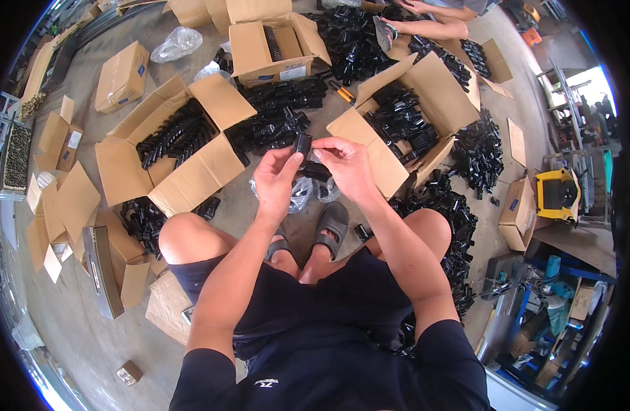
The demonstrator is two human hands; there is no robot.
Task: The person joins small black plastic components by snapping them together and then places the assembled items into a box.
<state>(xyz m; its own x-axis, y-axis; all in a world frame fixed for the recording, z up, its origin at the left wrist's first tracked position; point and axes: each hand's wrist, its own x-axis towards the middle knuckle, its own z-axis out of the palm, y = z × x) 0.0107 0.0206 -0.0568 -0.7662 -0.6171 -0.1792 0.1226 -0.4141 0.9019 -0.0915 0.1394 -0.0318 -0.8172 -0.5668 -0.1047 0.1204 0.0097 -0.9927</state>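
Between my raised knees, my left hand (276, 179) grips a small black plastic part (303, 144) with thumb and fingers. My right hand (346, 166) meets it from the right, thumb and fingertips pinched at its edge; whatever small thing they hold is too small to make out. Below the hands, clear plastic bags (301, 194) lie on the floor near my sandals. An open cardboard box (191, 179) with rows of black parts stands to the left. Another open box (372, 152), also filled with black parts, is at the right.
Loose black parts (476, 156) are heaped around the boxes and beside my right leg. A third open box (249, 49) stands farther off, near a closed carton (122, 77). An orange-handled tool (342, 92) lies between boxes. Another person's leg (431, 29) shows at far right.
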